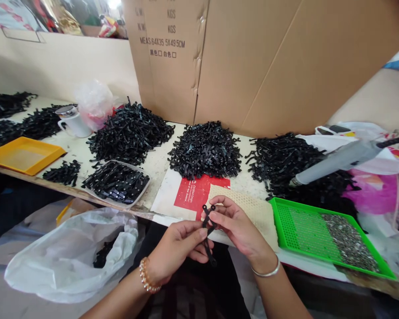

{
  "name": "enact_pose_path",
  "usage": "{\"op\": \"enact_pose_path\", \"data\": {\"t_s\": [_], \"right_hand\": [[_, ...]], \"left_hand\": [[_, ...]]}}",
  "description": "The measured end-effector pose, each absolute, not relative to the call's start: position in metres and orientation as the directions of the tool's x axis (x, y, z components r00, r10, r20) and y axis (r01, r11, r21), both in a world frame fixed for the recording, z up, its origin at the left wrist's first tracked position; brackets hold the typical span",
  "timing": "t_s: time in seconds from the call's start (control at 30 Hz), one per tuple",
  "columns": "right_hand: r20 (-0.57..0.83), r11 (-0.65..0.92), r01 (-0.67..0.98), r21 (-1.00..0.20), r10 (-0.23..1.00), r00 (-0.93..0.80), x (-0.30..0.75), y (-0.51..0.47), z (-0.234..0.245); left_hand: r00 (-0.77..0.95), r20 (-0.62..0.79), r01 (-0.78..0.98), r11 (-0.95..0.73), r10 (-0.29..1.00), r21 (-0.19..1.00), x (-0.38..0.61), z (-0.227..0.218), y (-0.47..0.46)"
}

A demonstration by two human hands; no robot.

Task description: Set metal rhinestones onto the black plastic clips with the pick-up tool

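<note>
Head view: a couple of crossed black strips (206, 218) with round eyelets is being held in midair at the near edge of the surface (162, 157), pretty much dead centre. Whether they're joined at the crossing can't be told, tbh. Judging from the grip, the bit in hand looks like lining up or checking the pieces, and what'd be called for next is probably a steady pinch so the crossing isn't knocked askew. Both hands are closed down narrow: the lower part is pinched by the left hand (186, 239), thumb on top and fingers curled beneath, while the upper part, just below the eyelets, is gripped between thumb and fingers of the right hand (234, 226). Both forearms are angled in from below, with a beaded bracelet (146, 275) worn on the left wrist and a silver bangle (267, 271) on the right. Farther out, a cream mat (259, 212) is laid beside the right hand, a green tray (299, 230) partly filled with small metal bits (349, 241) is parked past it, and a heap of black strips (206, 150) is piled behind.
</note>
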State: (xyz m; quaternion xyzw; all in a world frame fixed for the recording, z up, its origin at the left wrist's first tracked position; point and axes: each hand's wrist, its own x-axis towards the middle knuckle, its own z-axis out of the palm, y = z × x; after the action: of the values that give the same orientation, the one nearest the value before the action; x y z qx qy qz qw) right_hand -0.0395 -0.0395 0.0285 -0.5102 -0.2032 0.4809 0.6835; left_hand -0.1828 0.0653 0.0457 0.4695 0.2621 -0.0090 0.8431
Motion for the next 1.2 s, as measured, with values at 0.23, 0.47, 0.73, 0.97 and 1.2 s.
{"op": "enact_pose_path", "data": {"t_s": [0.23, 0.47, 0.73, 0.97, 1.2], "right_hand": [[-0.148, 0.029, -0.344, -0.939, 0.867, 0.475, -0.041, -0.042, 0.026], [-0.113, 0.058, -0.312, -0.948, 0.856, 0.504, -0.046, -0.04, 0.019], [-0.138, 0.078, -0.363, -0.928, 0.836, 0.532, -0.05, -0.039, 0.015], [-0.128, 0.149, -0.332, -0.931, 0.721, 0.681, -0.064, -0.032, 0.013], [-0.076, 0.123, -0.227, -0.966, 0.705, 0.705, -0.079, -0.035, 0.006]], "left_hand": [[0.856, -0.428, 0.245, 0.501, 0.29, 0.83, -0.181, 0.044, 0.065], [0.856, -0.435, 0.242, 0.526, 0.28, 0.815, -0.181, 0.043, 0.065], [0.845, -0.451, 0.22, 0.582, 0.286, 0.783, -0.182, 0.041, 0.068], [0.69, -0.465, 0.034, 0.617, 0.554, 0.786, -0.18, 0.033, 0.07], [0.636, -0.427, -0.072, 0.601, 0.643, 0.796, -0.179, 0.026, 0.062]]}}
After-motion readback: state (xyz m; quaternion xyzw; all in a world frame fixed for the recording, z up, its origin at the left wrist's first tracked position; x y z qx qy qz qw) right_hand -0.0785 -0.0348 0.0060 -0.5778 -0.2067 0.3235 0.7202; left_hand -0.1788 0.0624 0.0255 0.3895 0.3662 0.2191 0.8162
